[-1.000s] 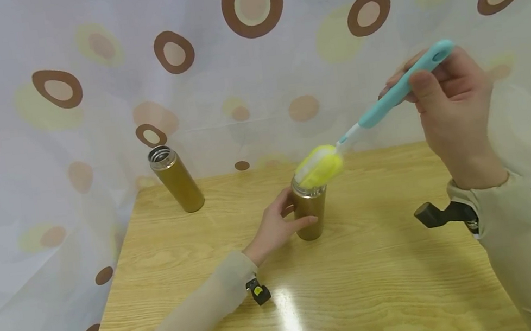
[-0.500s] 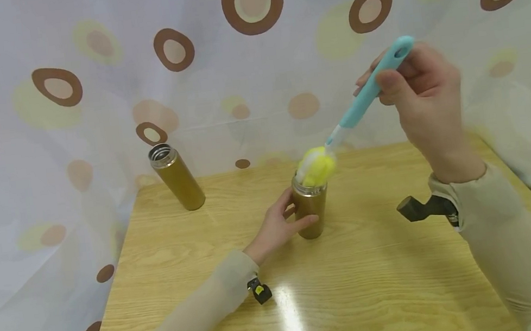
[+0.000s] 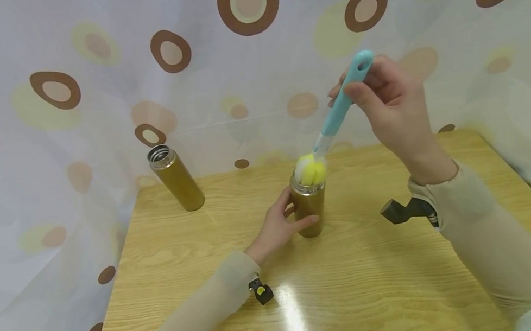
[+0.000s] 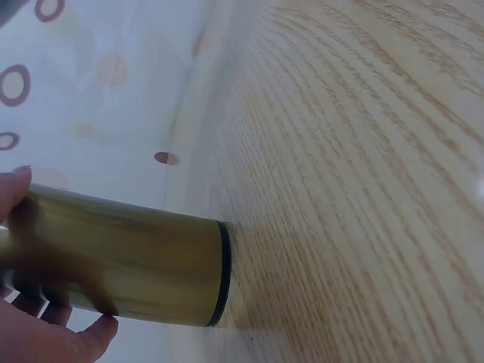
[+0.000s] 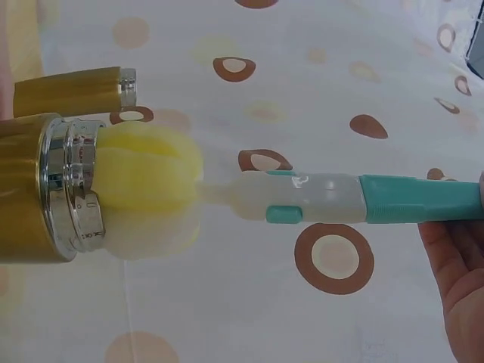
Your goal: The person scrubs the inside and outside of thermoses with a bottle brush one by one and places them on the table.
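Note:
My left hand (image 3: 279,226) grips a gold thermos bottle (image 3: 309,215) around its body; the bottle stands upright on the table. In the left wrist view, fingers wrap the bottle (image 4: 144,261) and its dark base meets the wood. My right hand (image 3: 396,104) pinches the turquoise handle of a bottle brush (image 3: 343,101), tilted above the bottle. Its yellow and white sponge head (image 5: 147,174) sits partly inside the threaded metal mouth in the right wrist view; the lower part of the sponge is hidden in the bottle.
A second gold thermos bottle (image 3: 177,181), without a lid, stands at the table's back left. Behind the wooden table (image 3: 368,290) hangs a white curtain (image 3: 217,83) with brown and yellow dots. Each wrist carries a small black camera mount (image 3: 405,210).
My right hand has moved left, bringing the brush handle more upright. The sponge head has gone deeper into the bottle mouth. The left hand keeps its hold in the same place.

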Demonstrator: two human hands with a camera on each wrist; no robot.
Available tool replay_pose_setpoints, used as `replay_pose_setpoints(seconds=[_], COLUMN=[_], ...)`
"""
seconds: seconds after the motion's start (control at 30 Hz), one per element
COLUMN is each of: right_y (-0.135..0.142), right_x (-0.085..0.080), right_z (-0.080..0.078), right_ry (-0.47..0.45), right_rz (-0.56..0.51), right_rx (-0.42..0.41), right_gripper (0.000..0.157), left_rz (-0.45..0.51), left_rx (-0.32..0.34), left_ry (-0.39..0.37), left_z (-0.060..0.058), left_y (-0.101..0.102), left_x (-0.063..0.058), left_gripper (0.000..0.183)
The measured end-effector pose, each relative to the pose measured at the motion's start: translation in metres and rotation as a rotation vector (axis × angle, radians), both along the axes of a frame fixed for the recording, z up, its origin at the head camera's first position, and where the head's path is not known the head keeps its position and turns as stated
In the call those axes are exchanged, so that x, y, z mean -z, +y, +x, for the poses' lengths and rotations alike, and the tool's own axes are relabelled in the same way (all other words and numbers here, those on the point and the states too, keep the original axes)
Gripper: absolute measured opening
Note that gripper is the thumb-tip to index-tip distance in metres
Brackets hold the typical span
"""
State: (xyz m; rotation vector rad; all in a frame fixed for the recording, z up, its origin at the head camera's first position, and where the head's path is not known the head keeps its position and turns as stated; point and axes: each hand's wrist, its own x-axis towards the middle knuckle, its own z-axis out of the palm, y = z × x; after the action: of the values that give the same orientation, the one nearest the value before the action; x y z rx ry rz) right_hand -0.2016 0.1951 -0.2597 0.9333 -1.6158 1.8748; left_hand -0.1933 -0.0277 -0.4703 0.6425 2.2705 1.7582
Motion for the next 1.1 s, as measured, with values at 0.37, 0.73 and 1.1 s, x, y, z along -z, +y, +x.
replay_pose_setpoints(seconds=[0.37,0.73,1.1], right_y=[-0.005,-0.006,0.008], right_x=[0.006,0.012,0.021], right_z=[-0.001,-0.001,-0.001], right_ry=[0.021,0.034,0.036], right_rz=[0.056,0.085,0.030], right_rx=[0.022,0.027,0.062], right_gripper=[0.026,0.021,0.027], left_rz=[0.007,0.062,0.000], left_rx=[-0.028,-0.132,-0.178], left_ry=[-0.008,-0.049,0.002], left_z=[0.003,0.005,0.008], left_y=[0.003,0.009,0.005], left_x=[0.001,0.001,-0.010], left_gripper=[0.082,0.079,0.081])
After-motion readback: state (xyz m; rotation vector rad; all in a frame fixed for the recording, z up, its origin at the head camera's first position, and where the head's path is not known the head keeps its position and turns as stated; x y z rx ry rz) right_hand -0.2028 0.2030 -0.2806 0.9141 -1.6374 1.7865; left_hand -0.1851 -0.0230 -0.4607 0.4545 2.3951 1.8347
